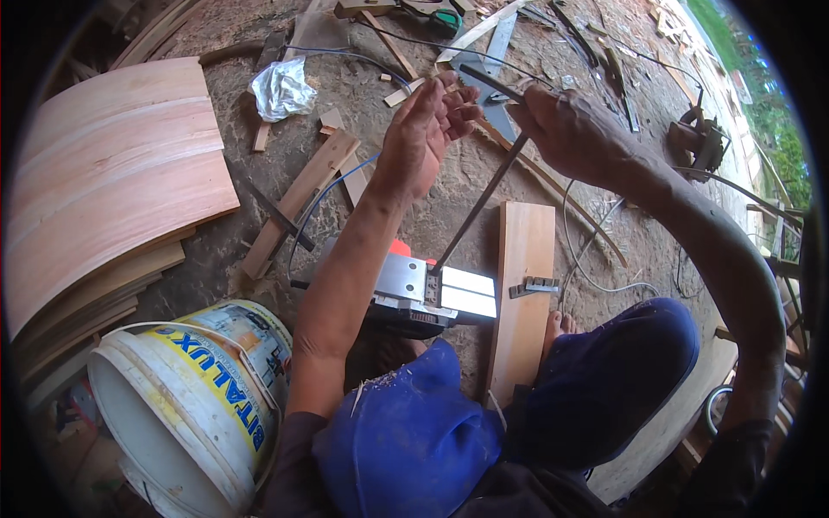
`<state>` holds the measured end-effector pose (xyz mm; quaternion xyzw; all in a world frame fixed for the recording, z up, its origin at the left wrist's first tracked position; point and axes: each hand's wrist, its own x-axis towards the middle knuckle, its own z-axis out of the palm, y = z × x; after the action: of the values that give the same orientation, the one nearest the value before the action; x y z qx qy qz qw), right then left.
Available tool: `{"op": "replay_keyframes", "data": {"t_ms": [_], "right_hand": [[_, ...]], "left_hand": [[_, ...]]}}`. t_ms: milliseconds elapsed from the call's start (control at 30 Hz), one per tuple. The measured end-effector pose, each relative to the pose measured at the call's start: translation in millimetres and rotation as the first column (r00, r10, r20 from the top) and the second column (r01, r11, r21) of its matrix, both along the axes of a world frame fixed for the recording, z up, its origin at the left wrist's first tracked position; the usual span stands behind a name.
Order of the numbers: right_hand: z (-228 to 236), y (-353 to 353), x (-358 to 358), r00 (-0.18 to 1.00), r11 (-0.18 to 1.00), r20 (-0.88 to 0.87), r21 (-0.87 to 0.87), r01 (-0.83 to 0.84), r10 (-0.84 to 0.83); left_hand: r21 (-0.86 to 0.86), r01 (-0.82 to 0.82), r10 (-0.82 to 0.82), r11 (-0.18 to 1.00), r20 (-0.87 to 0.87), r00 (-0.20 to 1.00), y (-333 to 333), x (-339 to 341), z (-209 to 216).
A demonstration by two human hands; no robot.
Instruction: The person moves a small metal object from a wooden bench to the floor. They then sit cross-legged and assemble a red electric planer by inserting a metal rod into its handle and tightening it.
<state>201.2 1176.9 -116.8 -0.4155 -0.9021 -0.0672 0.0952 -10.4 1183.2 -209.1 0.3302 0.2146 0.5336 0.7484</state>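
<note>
An electric planer [401, 278] lies sole up on the ground before my knees, its shiny metal plates facing me. My right hand [561, 129] is closed on a thin dark metal rod [484, 197] that slants down to the slot between the plates. A second dark bar [489, 83] juts from the same fist toward the upper left; whether both are one bent piece I cannot tell. My left hand [427, 129] is raised beside the bar's end, palm turned up, fingers loosely bent and apart, holding nothing. A small notched metal piece [534, 287] rests across a planed board [525, 233] right of the planer.
At the left stand stacked wooden panels [121, 173] and a tilted white bucket [186, 388]. Crumpled silvery foil [282, 89], wood offcuts [302, 198] and a saw blade [499, 43] lie beyond. Cables cross the dusty ground. A dark power tool [699, 142] stands far right.
</note>
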Motion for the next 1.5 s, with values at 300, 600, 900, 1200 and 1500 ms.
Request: {"op": "replay_keyframes", "data": {"t_ms": [300,600,900,1200,1500], "right_hand": [[3.4,8.8,-23.9,0.989,0.988,0.090,-0.085,0.125,-0.118],[-5.7,42.2,-41.2,0.995,0.992,0.096,-0.127,0.026,-0.014],[4.9,48.3,-62.9,0.992,0.995,0.083,-0.014,-0.096,0.097],[2.8,62.5,-72.8,0.954,0.951,-0.018,0.088,-0.297,0.299],[-40.5,61.4,-87.4,0.891,0.979,-0.407,0.105,-0.174,0.202]], "left_hand": [[-0.098,0.251,-0.137,0.963,0.624,0.770,21.6,2.8,4.0],[-0.011,0.158,-0.115,0.987,0.637,0.762,24.4,-19.8,9.0],[-0.052,0.019,0.014,0.998,0.571,0.821,11.1,-32.9,27.4],[-0.022,-0.042,0.046,0.999,0.587,0.809,9.5,-41.9,29.8],[0.359,-0.255,0.272,0.898,0.004,0.962,-16.6,-47.6,41.6]]}}
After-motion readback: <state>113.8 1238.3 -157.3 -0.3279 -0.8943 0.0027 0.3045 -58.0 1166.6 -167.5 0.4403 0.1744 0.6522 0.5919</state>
